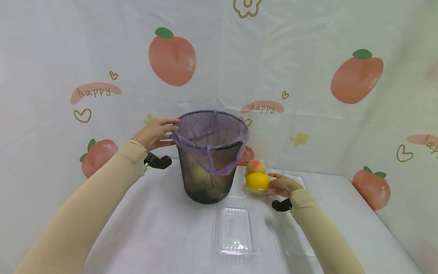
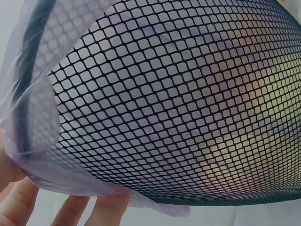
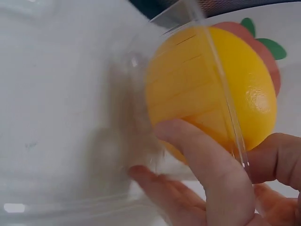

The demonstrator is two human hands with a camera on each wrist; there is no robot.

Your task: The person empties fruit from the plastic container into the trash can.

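A black mesh bin (image 1: 208, 186) stands upright, a purple plastic liner (image 1: 219, 167) folded over its rim. Against the left side of that rim, my left hand (image 1: 152, 134) rests with straight, spread fingertips touching the liner. Yellowish round shapes (image 2: 244, 165) show through the mesh. To the right of the bin, my right hand (image 1: 282, 185) pinches the wall of a clear plastic box (image 1: 251, 189). A smooth yellow fruit (image 3: 249, 94) sits in this box, with a peach (image 1: 256, 166) behind it in the head view.
Another clear plastic box (image 1: 236, 228) lies on the white tabletop (image 1: 164, 236), in front of the bin. A flat clear plastic piece (image 1: 297, 239) lies partly beneath the right forearm. Behind the table hangs a fruit-printed white cloth (image 1: 219, 57).
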